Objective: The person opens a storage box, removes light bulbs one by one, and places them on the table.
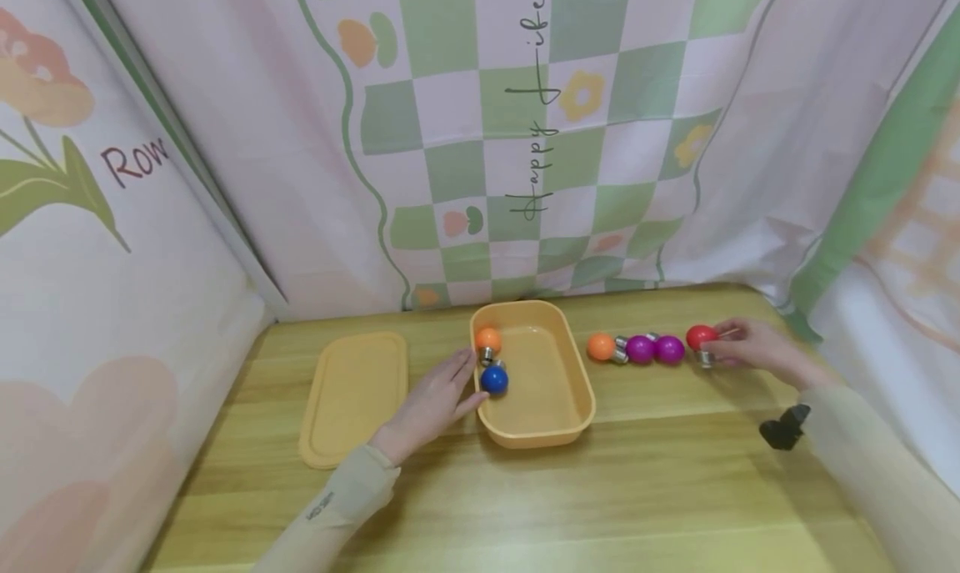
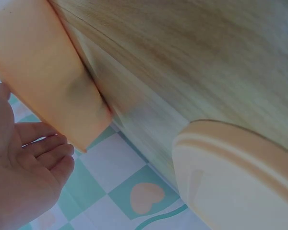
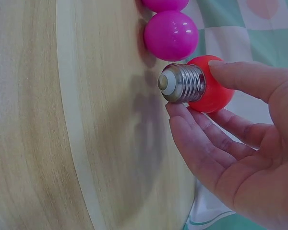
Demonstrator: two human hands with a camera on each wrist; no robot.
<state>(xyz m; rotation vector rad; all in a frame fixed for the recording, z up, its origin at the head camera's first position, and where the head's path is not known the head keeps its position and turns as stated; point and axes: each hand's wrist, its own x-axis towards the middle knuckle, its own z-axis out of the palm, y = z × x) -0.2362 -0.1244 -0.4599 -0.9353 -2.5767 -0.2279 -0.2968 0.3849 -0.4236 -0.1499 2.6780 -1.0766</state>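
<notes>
My right hand (image 1: 742,346) pinches a red light bulb (image 3: 216,86) between thumb and fingers at the right end of a row of bulbs. Its silver screw base (image 3: 185,82) points away from the palm in the right wrist view. My left hand (image 1: 431,402) touches the left rim of a yellow plastic box (image 1: 577,389), its fingers extended along the outer side and the thumb at the rim. Inside the box, against its left wall, lie an orange bulb (image 1: 489,339) and a blue bulb (image 1: 494,379).
Right of the box lie an orange bulb (image 1: 600,346) and two purple bulbs (image 1: 641,349), close together. The yellow lid (image 1: 356,398) lies flat to the left on the wooden table (image 1: 525,506). A checked curtain (image 1: 517,139) hangs along the back edge.
</notes>
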